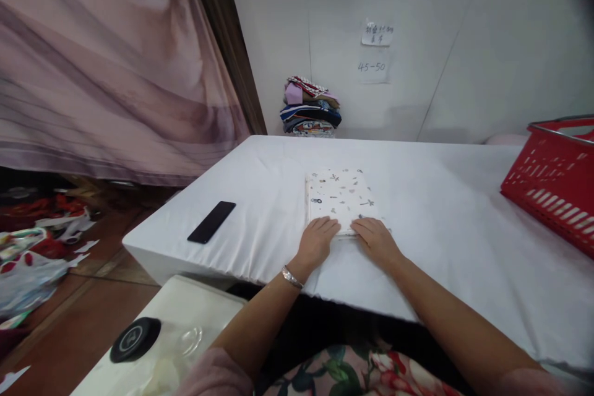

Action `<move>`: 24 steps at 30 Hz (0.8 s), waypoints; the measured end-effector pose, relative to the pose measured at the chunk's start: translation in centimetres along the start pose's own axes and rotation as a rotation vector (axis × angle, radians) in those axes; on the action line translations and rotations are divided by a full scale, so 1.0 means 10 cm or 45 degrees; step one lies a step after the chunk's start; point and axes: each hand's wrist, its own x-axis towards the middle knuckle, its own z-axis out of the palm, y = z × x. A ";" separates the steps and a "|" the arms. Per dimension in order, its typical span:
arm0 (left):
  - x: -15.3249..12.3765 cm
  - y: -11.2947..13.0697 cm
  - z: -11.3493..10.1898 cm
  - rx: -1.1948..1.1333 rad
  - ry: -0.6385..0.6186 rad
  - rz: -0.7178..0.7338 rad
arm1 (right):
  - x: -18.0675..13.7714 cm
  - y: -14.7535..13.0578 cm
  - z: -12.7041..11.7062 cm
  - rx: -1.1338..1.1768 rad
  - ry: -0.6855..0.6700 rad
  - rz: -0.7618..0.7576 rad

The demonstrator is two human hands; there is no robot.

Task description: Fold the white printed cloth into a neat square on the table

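Observation:
A folded white cloth (341, 192) with small dark printed figures lies flat on the white-covered table in front of me. My left hand (319, 240) rests on its near left corner, fingers stretched out flat. On the near right corner lies my right hand (377, 241), its fingers also laid flat on the fabric. A narrow strip of the cloth's near edge shows between the two hands. Neither hand grips anything. A silver bracelet (291, 276) circles my left wrist.
On the table (260, 179), a black phone (211, 222) lies to the left. A red plastic basket (552, 179) stands at the right edge. Folded fabrics (310, 108) are stacked behind the table's far edge. A white surface (185, 315) with a round black object (135, 340) is at lower left.

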 end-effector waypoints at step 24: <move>-0.25 -0.05 -0.06 -0.183 0.093 -0.298 | -0.21 0.18 -0.08 0.043 0.112 0.134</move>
